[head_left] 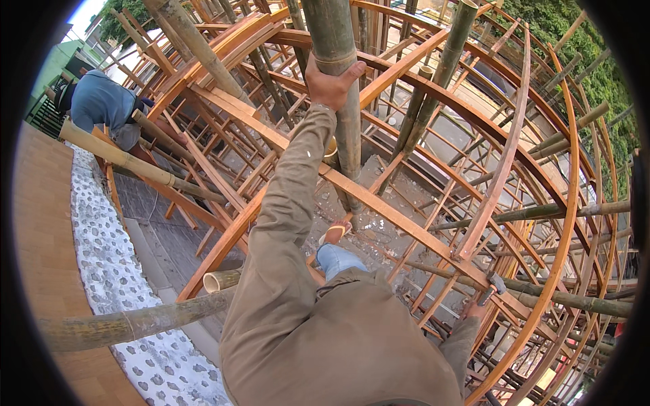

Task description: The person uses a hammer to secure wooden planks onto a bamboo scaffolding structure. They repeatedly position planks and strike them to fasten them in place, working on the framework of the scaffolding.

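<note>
The left hand is clamped around an upright bamboo pole, thumb hooked over one side and fingers wrapped behind it, the olive sleeve reaching up to it from the lower edge. The right hand is low at the right, closed on the handle of a hammer whose dark head sits just above the fist, against an orange-brown slat of the curved frame. Between the arms a sandalled foot rests on that same slat, the jeans knee just below it, with open lattice and pale rubble ground well beneath. As I judge it, the main danger is a fall: the body seems to hang on one grip and one foot, so a slip of the sandal on the narrow slat, or the pole shifting in its lashings, could drop the person through the gaps. The hammer could also slide from the fist and fall through the frame. Another person in a blue shirt crouches on the frame at the upper left, well apart. A horizontal bamboo pole crosses the lower left over a pebbled strip. No packages, labels or signs show anywhere in view.
</note>
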`<action>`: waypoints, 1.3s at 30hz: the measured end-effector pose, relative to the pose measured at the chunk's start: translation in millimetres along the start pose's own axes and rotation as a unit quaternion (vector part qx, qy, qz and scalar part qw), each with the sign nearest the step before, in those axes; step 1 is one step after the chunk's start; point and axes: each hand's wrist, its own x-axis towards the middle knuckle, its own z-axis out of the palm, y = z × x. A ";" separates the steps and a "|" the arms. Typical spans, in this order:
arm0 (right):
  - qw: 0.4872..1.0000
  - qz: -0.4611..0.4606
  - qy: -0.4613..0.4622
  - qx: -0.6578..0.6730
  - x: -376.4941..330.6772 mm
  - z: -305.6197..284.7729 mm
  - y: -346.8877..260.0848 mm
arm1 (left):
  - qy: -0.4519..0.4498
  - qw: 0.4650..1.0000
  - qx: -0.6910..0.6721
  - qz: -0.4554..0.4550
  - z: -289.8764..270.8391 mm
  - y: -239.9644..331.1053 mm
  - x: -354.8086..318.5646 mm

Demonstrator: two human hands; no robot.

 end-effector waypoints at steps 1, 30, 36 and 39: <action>1.000 -0.031 -0.003 -0.004 -2.8 -0.6 -3.7 | 0.001 1.000 0.006 0.000 0.1 0.2 -0.1; 0.997 0.042 -0.048 -0.048 15.5 3.4 2.8 | 0.014 1.000 0.002 -0.007 -0.5 6.2 -1.2; 0.996 0.023 -0.017 -0.079 9.7 4.4 -7.2 | 0.012 0.999 0.030 -0.040 -3.7 15.7 -2.6; 0.994 0.002 -0.013 -0.104 4.0 3.2 -12.5 | 0.013 0.998 0.048 -0.026 -4.5 13.2 -1.5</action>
